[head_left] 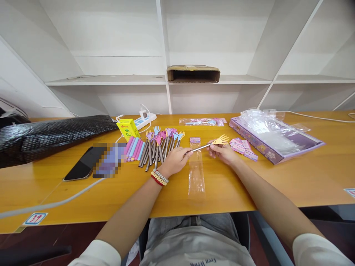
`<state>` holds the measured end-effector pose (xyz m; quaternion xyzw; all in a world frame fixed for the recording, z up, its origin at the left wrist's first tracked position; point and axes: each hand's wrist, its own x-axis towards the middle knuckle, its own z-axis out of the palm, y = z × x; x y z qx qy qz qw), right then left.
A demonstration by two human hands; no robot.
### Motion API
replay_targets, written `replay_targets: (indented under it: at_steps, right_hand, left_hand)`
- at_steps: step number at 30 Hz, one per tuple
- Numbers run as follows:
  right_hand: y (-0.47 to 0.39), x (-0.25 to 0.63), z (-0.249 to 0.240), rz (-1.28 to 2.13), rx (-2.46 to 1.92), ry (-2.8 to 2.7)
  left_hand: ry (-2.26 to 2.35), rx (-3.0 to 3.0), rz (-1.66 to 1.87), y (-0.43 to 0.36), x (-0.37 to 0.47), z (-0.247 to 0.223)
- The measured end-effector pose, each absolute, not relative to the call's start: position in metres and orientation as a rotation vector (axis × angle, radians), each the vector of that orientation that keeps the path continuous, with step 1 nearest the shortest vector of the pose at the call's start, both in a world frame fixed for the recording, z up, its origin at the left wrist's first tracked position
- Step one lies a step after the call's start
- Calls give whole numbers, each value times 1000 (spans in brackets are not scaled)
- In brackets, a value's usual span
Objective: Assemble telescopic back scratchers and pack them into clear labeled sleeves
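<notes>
A back scratcher with a metal rod (201, 147) and a yellow hand-shaped head (221, 140) is held level above the table. My left hand (177, 159) is closed around its rod end. My right hand (222, 152) pinches the rod just below the yellow head. Beneath the rod lies a clear plastic sleeve (196, 177), with a small pink-purple card (195, 140) at its top. Left of my left hand is a pile of metal back scratchers (159, 147) with pink, blue, purple and yellow heads. Beside it are several pink and blue tube handles (135, 149).
Folded pink cards (244, 148) lie right of my right hand, near a purple box lid (273, 157) holding clear bags (263, 127). A packaged back scratcher (202, 122) lies behind. Leftward are a yellow juice carton (128, 128), power strip (145, 120), phone (83, 164) and black wrapped bundle (55, 136).
</notes>
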<state>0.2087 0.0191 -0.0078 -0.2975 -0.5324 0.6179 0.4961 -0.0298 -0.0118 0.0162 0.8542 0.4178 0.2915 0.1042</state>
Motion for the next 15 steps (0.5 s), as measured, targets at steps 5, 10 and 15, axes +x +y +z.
replay_targets:
  at_steps: [5,10,15]
  right_hand:
    - [17,206,-11,1600,-702,-1362]
    - [18,204,-12,1633,-698,-1322]
    - [22,215,-3,1521,-690,-1080]
  left_hand:
    - [1188,2583,798,-15,-26,18]
    - [1168,2518,887,-16,-27,21]
    - [1496,2251,1281,-1,-40,17]
